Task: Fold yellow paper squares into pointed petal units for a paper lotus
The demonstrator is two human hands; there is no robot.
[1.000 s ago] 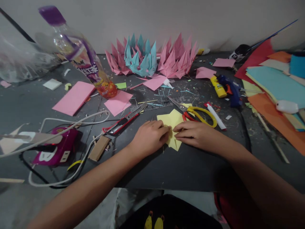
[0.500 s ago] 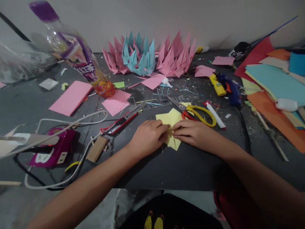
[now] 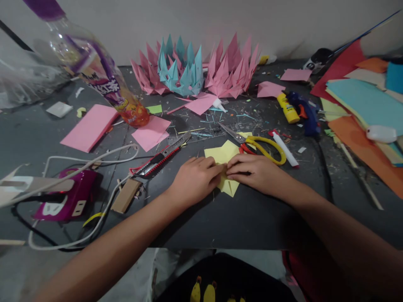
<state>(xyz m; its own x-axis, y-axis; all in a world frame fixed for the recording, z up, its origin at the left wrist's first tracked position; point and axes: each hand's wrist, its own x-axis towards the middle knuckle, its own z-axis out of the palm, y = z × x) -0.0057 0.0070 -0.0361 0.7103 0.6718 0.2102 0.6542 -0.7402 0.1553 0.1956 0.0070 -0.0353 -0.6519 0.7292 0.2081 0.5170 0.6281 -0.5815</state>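
Observation:
A folded yellow paper (image 3: 227,148) lies on the dark table in front of me, its points sticking out above and below my fingers. My left hand (image 3: 197,178) pinches the paper near its middle from the left, fingers curled together. From the right, my right hand (image 3: 256,173) grips the same paper, fingertips pressed together close to those of the left. Fingers hide the paper's centre. Yellow-handled scissors (image 3: 267,147) lie just behind the right hand. A red and black cutter knife (image 3: 162,159) rests behind and left of the left hand.
Pink and blue folded-paper rings (image 3: 181,75) stand at the back. A tilted-looking bottle (image 3: 110,82) and pink sheets (image 3: 90,128) are left, with a purple power strip (image 3: 67,195) and cables nearer. Right are a blue glue gun (image 3: 307,111), a white tube (image 3: 285,149) and coloured paper (image 3: 362,100).
The view has shifted slightly, so the table items appear a little farther left and higher. Both hands remain on the yellow paper, with barely any change in their grip.

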